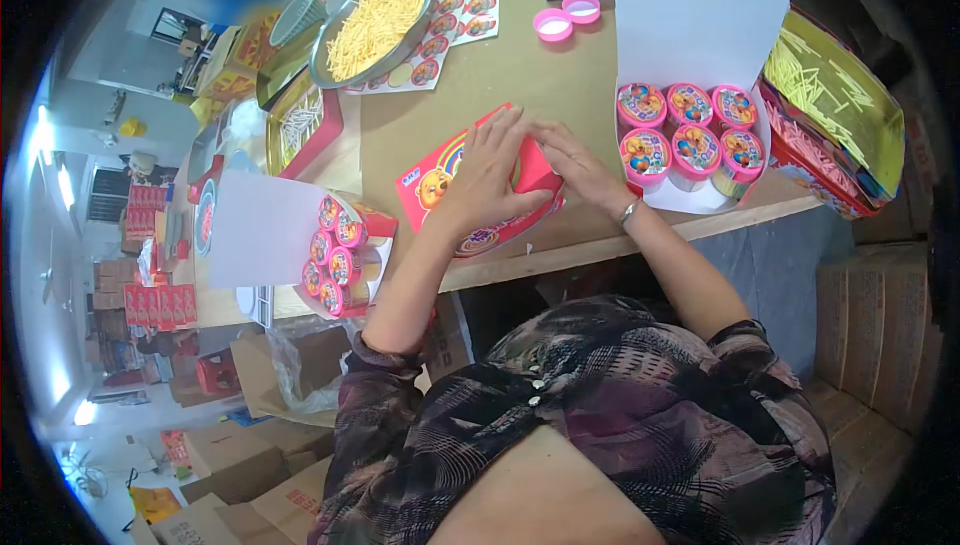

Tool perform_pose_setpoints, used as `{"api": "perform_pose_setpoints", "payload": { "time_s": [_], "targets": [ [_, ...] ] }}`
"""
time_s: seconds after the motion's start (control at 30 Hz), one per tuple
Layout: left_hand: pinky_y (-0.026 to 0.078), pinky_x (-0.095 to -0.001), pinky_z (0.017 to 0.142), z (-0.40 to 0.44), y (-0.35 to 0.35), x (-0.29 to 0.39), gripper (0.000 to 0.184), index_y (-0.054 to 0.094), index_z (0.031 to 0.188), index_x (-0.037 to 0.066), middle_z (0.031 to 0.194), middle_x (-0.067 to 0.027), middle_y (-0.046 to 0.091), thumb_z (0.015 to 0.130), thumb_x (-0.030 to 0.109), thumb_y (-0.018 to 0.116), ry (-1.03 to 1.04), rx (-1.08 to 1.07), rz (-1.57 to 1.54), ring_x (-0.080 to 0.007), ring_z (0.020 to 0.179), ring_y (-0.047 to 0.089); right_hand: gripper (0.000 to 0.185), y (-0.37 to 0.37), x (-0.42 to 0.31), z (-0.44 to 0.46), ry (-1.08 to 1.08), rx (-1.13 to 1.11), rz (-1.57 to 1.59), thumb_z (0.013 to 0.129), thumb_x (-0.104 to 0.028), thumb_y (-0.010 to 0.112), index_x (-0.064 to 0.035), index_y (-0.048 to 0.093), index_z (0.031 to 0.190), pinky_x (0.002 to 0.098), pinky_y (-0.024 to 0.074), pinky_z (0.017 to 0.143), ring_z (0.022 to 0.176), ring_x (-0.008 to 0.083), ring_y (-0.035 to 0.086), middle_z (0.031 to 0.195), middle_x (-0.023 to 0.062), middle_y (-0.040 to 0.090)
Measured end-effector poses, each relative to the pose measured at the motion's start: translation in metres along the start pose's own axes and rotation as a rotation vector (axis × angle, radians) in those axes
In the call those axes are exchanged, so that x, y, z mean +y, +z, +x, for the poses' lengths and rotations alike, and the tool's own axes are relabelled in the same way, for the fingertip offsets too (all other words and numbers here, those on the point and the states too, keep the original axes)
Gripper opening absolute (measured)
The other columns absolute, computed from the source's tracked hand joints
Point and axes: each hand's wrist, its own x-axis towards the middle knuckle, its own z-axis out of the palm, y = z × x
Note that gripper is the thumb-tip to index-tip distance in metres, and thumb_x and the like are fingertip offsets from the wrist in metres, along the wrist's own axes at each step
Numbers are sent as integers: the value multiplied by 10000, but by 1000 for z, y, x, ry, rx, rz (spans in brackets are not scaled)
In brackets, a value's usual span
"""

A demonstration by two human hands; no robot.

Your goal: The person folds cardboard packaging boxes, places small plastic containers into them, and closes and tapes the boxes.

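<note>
Head camera: near the front edge of the table (570,70), your left hand (492,170) spreads over the red box (436,188); your right hand (578,163), fingers together, touches its end. Likely light, crushable card, best held by both ends.

Tube lights (66,186) glare at far left, a dark window (105,195) close by, cartons (878,335) stacked right!
</note>
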Motion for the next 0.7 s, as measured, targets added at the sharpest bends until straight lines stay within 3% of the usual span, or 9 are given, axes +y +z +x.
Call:
{"api": "perform_pose_setpoints", "payload": {
  "time_s": [0.13, 0.33, 0.47, 0.63, 0.7],
  "targets": [
    [273, -555, 1072, -11, 0, -1, 860, 312, 1456, 90, 1501, -213, 278, 740, 384, 688, 103, -118, 323, -413, 1372, 268, 414, -2, -9, -1, 166, -45, 85, 962, -179, 425, -26, 491, 1341, 320, 323, 1058, 1228, 238, 437, 1351, 125, 455],
    [231, -587, 1084, -19, 13, 7, 832, 283, 1466, 57, 1524, -219, 239, 802, 431, 617, 92, -123, 444, -406, 1416, 198, 440, 12, 2, -2, 115, 24, 47, 967, -178, 412, -14, 446, 1374, 321, 316, 1070, 1240, 249, 433, 1376, 131, 442],
    [210, -595, 1092, -20, 23, 6, 855, 275, 1467, 39, 1527, -222, 235, 804, 460, 614, 57, -67, 462, -403, 1429, 168, 461, 36, -12, -11, 342, 355, 571, 966, -161, 404, 11, 407, 1394, 319, 311, 1078, 1278, 257, 412, 1429, 140, 398],
    [208, -540, 1103, -21, 22, 6, 888, 241, 1476, 9, 1543, -221, 193, 835, 522, 580, 49, -90, 485, -381, 1430, 170, 487, 23, -21, -20, 220, 101, 118, 955, -139, 413, 26, 371, 1411, 321, 299, 1090, 1322, 263, 377, 1470, 149, 354],
    [197, -539, 1103, -25, 20, 0, 883, 282, 1473, 41, 1534, -220, 215, 822, 557, 580, 103, -68, 403, -406, 1420, 176, 494, 24, -30, -18, 201, 65, 59, 949, -134, 419, 26, 368, 1413, 322, 297, 1091, 1325, 265, 375, 1465, 153, 361]
  ]
}}
